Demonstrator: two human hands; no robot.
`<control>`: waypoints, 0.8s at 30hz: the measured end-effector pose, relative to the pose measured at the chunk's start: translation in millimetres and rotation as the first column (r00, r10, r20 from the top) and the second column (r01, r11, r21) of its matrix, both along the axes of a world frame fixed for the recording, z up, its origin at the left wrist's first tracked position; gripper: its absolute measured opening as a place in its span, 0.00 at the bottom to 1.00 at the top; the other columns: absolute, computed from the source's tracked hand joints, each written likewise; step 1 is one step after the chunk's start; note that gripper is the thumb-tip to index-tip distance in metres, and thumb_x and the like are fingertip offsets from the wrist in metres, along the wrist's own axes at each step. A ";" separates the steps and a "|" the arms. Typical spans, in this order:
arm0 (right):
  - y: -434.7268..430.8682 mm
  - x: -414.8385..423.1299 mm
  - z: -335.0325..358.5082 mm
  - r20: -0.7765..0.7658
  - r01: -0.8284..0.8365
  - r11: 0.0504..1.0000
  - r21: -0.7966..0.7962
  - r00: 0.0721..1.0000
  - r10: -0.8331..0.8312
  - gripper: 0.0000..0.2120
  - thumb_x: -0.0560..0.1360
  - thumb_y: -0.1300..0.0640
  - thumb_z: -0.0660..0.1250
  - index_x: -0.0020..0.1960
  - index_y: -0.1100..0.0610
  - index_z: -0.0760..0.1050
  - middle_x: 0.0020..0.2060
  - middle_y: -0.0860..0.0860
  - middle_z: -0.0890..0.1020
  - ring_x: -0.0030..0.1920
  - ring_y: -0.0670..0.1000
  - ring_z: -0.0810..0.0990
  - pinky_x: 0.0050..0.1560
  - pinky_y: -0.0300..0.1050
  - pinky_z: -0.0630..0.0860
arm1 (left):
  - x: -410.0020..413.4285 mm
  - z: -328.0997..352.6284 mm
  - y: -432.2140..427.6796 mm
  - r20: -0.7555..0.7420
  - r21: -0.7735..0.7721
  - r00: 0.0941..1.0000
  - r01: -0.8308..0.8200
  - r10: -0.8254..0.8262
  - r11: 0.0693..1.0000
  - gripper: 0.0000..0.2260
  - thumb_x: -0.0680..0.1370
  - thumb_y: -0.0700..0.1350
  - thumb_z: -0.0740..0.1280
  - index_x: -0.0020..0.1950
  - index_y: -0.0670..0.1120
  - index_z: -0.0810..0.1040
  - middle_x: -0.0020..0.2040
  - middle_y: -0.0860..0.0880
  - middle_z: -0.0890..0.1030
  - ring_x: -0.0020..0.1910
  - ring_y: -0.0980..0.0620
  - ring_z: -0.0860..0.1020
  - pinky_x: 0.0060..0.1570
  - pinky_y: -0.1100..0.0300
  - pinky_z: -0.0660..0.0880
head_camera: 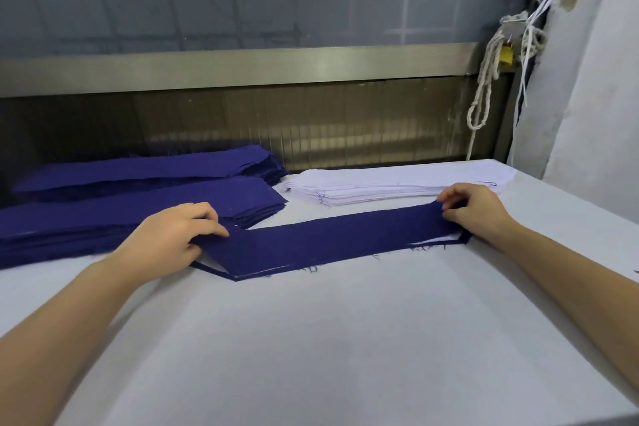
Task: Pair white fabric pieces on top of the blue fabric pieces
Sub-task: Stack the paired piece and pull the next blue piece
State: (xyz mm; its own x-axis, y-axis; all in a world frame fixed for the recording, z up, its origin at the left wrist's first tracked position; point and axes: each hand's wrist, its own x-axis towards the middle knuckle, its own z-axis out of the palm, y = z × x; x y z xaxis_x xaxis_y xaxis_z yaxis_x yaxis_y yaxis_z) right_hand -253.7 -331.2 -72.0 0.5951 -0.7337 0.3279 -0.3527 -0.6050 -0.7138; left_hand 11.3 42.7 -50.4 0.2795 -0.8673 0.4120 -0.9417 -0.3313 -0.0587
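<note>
A long blue fabric strip point(328, 240) lies across the white table point(328, 339), on top of a thin layered pile whose white and blue edges peek out along its front and right end. My left hand point(173, 235) pinches the strip's left end. My right hand point(473, 207) pinches its right end. Two stacks of blue strips point(138, 204) lie at the left, one behind the other. A stack of white strips point(397, 185) sits at the back, just beyond my right hand.
A metal rail and a window frame point(242, 66) run along the table's far edge. White cords and rope point(491, 79) hang at the right by a white wall. The table's right edge slopes away near my right forearm.
</note>
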 end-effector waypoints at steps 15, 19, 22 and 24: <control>2.1 -0.6 1.0 -0.037 -0.005 0.989 -0.146 0.999 0.000 0.14 0.68 0.73 0.61 0.42 0.56 0.78 0.35 0.51 0.79 0.41 0.51 0.76 0.39 0.38 0.67 | 0.3 6.8 2.9 -0.209 0.125 0.974 -0.067 0.092 0.990 0.17 0.72 0.31 0.67 0.49 0.52 0.84 0.45 0.62 0.74 0.44 0.54 0.76 0.48 0.57 0.74; 0.5 -0.7 0.0 -0.116 -0.003 0.988 -0.151 0.993 -0.014 0.14 0.68 0.72 0.61 0.44 0.57 0.79 0.37 0.51 0.79 0.41 0.52 0.76 0.38 0.39 0.68 | 1.0 7.6 2.3 -0.211 0.171 0.970 -0.088 0.124 0.981 0.17 0.73 0.32 0.65 0.50 0.53 0.83 0.45 0.62 0.73 0.43 0.57 0.76 0.47 0.58 0.73; -0.1 -0.7 0.0 -0.122 0.015 0.985 -0.170 0.992 -0.036 0.13 0.68 0.72 0.61 0.44 0.58 0.79 0.37 0.52 0.80 0.41 0.52 0.76 0.41 0.40 0.67 | 1.6 7.0 2.9 -0.207 0.190 0.968 -0.102 0.141 0.976 0.17 0.74 0.34 0.64 0.51 0.54 0.83 0.46 0.62 0.73 0.44 0.59 0.74 0.47 0.61 0.72; 1.1 -0.7 1.2 -0.100 0.021 0.981 -0.191 0.994 -0.041 0.13 0.68 0.72 0.61 0.44 0.58 0.79 0.37 0.52 0.80 0.41 0.52 0.76 0.41 0.40 0.67 | 2.3 6.7 3.1 -0.196 0.198 0.970 -0.109 0.148 0.974 0.17 0.75 0.35 0.63 0.52 0.55 0.83 0.46 0.62 0.73 0.46 0.60 0.74 0.48 0.61 0.72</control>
State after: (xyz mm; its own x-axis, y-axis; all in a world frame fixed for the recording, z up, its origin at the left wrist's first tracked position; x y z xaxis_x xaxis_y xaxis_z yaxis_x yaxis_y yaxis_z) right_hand -254.4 -330.2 -70.8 0.6107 -0.6828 0.4010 -0.4389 -0.7134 -0.5464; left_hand 13.6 45.9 -43.6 0.4556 -0.8739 0.1696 -0.8899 -0.4519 0.0623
